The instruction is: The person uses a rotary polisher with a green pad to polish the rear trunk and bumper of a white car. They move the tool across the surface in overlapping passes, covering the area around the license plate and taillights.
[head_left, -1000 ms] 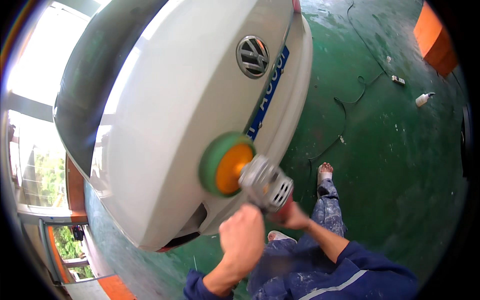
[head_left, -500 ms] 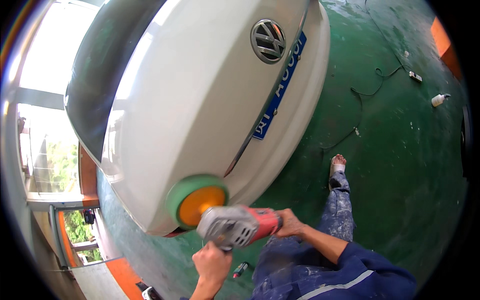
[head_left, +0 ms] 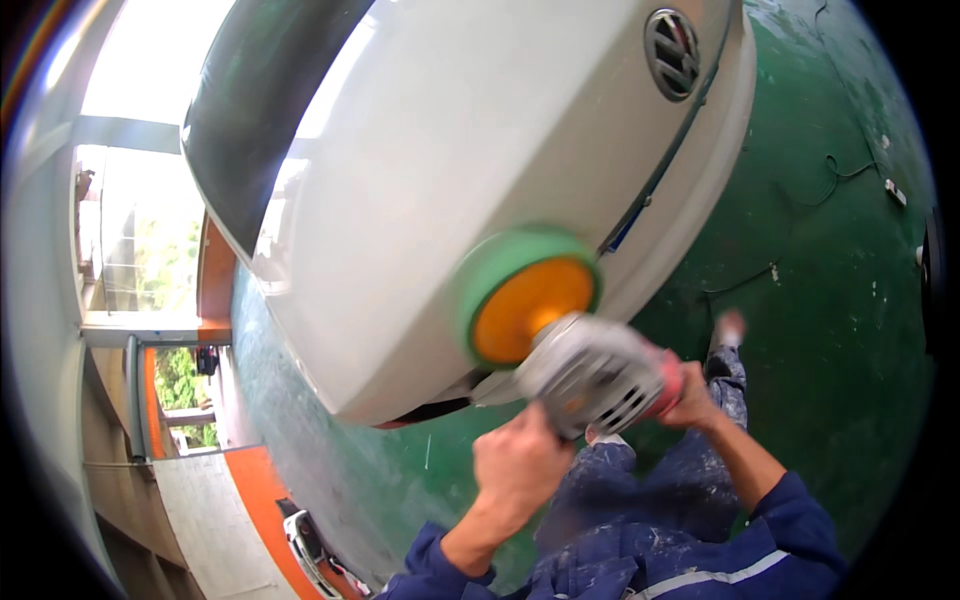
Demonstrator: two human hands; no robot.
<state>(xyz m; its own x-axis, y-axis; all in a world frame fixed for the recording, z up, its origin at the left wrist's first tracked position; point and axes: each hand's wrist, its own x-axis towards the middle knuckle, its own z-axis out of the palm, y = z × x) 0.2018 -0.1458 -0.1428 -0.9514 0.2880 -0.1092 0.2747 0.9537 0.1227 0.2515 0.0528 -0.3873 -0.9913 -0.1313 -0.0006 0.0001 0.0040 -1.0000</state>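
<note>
Shifted nearer the round metallic badge point(head_left: 672, 55) — one green disc pad point(head_left: 495, 267), over glossy white bodywork point(head_left: 430, 150) — left hand point(head_left: 520, 458) and right hand point(head_left: 692, 398) both grasping one polisher point(head_left: 595, 370).

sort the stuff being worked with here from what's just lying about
In use:
polisher, held by left hand and right hand
green pad
white car

Lying about:
cable, link to polisher not visible
white-and-black object, kind unclear

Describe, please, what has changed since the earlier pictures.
The polisher and its green pad swept to the left corner of the white car, then back right toward the badge. The camera view shifted too. The left hand and right hand kept their grip.
</note>
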